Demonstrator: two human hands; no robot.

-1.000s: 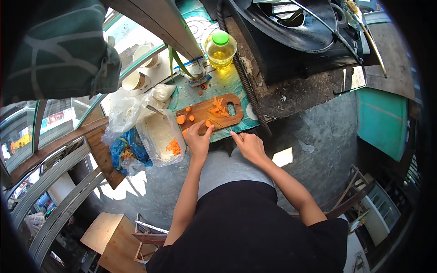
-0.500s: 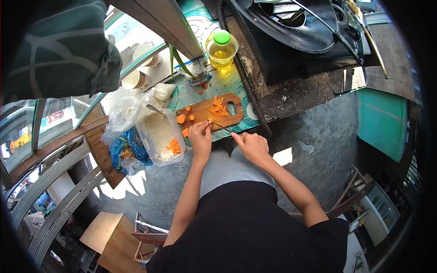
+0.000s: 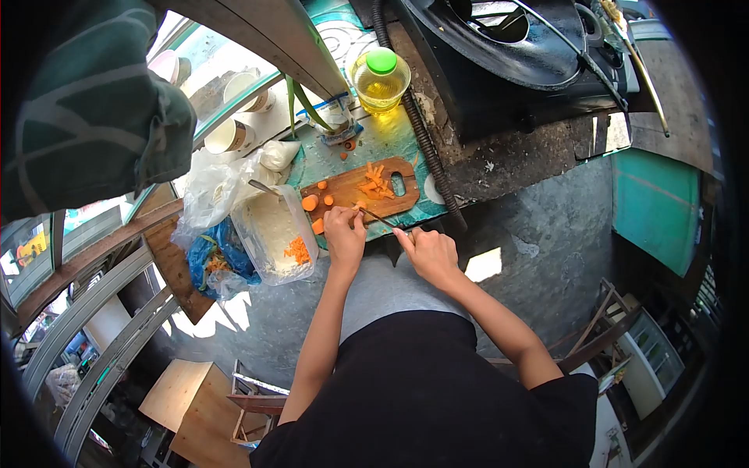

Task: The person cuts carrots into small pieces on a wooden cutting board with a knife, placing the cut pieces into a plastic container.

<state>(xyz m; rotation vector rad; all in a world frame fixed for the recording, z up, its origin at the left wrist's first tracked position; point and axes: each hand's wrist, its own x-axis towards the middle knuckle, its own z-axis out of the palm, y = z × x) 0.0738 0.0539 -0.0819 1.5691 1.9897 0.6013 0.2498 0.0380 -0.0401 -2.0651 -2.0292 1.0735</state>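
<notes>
Left hand [image 3: 344,234] is bent nearly closed, thumb and fingertips pinching a small carrot piece [image 3: 360,206] at the near edge of the wooden board [image 3: 349,187]. Right hand [image 3: 431,253] is curled closed around the knife [image 3: 380,219]; its handle is mostly hidden in the grip. The blade slants from the right hand toward the pinched piece, its tip close to the left fingertips. Contact between blade and carrot cannot be confirmed. Both wrists lie on the person's side of the table's front edge.

Board lies on the green table covering [image 3: 399,139], near that front edge, with its cutout at the right end. Carrot strips [image 3: 376,186] sit beside the cutout; carrot chunks [image 3: 310,203] sit at the left end.

Room to the left is tight: the plastic container [image 3: 268,226], holding chopped carrot [image 3: 297,250] and a utensil [image 3: 264,187], stands just beside the board. To the right, a narrow strip of covering separates the board from the ribbed hose [image 3: 425,148]. Wider room lies beyond the board's far edge, up to the green-capped bottle [image 3: 381,84]; small orange bits [image 3: 343,156] lie on that side. Stove [image 3: 499,86] stands beyond the hose, well apart from both hands.
</notes>
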